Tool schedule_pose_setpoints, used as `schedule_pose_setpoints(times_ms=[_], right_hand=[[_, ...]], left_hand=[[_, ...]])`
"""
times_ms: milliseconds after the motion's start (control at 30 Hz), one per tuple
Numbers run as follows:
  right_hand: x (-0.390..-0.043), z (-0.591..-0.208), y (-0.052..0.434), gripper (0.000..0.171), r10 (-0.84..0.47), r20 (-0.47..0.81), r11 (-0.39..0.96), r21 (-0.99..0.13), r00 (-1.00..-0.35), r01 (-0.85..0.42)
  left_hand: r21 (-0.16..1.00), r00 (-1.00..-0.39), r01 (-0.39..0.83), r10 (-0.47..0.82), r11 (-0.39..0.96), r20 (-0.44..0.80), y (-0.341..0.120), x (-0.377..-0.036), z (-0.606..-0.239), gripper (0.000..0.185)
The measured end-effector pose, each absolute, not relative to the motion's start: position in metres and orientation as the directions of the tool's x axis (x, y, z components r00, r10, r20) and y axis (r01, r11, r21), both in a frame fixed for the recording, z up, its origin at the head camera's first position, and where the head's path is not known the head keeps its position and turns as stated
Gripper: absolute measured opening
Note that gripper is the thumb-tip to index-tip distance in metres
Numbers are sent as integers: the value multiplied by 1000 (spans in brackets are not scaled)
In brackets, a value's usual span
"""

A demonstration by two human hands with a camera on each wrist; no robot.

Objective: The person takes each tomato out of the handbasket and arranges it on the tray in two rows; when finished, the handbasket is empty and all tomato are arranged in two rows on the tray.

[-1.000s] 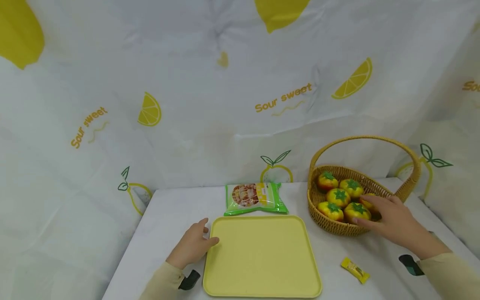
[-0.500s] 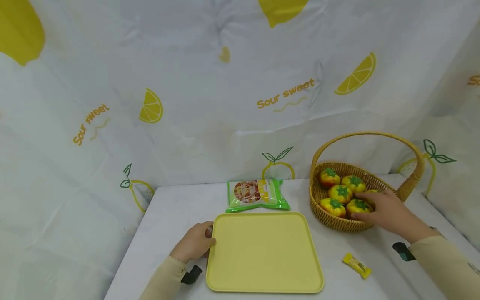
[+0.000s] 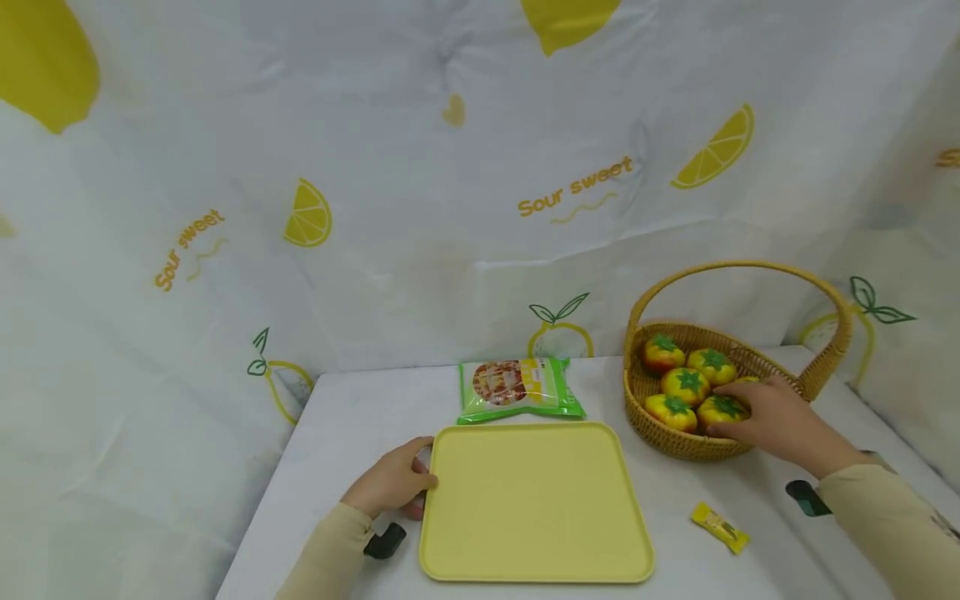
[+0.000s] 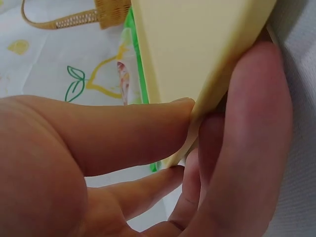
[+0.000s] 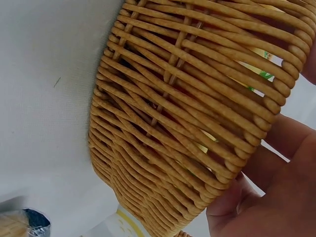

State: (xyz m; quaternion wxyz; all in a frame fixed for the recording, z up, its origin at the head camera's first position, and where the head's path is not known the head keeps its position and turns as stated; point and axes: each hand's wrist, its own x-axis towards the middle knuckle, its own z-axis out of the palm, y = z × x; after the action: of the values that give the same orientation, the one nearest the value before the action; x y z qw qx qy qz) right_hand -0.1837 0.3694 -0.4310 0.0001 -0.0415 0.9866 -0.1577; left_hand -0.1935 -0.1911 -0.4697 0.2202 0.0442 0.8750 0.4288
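Note:
My left hand (image 3: 393,479) pinches the left edge of a pale yellow tray (image 3: 536,500), thumb on top and other fingers underneath, as the left wrist view shows. My right hand (image 3: 783,421) reaches over the front rim of a wicker basket (image 3: 682,450). Its thumb and fingers curl round the front right fruit (image 3: 722,408), yellow and red with a green star-shaped top. Several like fruits (image 3: 685,383) lie in the basket beside it; one is mostly hidden behind the hand. In the right wrist view the basket's woven wall (image 5: 192,108) covers most of what the fingers hold.
A green and white food packet (image 3: 517,389) lies behind the tray. Between tray and basket, toward the front, is a small yellow wrapped sachet (image 3: 720,527). The basket's tall handle (image 3: 742,265) arches above the fruits. A lemon-print cloth (image 3: 420,208) hangs behind the table.
My left hand has closed on the tray's edge, its fingers slipping underneath. The right hand has settled lower over the front right fruit and drawn its fingers in round it.

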Motion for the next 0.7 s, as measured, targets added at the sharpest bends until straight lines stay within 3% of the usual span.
schedule_pose_setpoints(times_ms=[300,700], right_hand=[[-181,-425,368,83,-67,-7,949,-311,-998,-61],[-171,-387,337,91,-58,87,941,-329,-995,-84]], left_hand=[[773,-898,-99,279,627,-341,-192,-194,-470,71],[783,-895,-110,283,612,-346,-192,-196,-472,72]])
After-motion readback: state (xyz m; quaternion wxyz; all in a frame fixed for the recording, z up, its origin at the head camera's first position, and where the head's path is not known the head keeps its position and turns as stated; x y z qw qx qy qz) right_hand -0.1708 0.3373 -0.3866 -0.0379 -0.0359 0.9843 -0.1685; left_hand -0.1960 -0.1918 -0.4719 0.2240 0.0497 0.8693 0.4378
